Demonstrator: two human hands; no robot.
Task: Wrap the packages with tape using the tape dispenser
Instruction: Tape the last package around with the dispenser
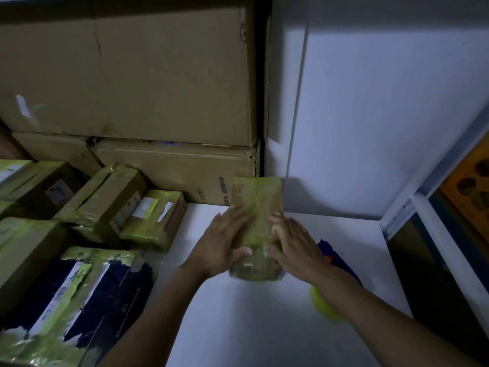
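Package [258, 197] under both hands, near the desk's [251, 327] back edge.
I had the left hand [222, 239] flat on the package's left side, grip wide, fingers straight. Its long axis ran away from me. The right hand [293, 242] pressed the right side likewise, with the tape dispenser [334, 253] just beside that wrist, nearer the right edge.
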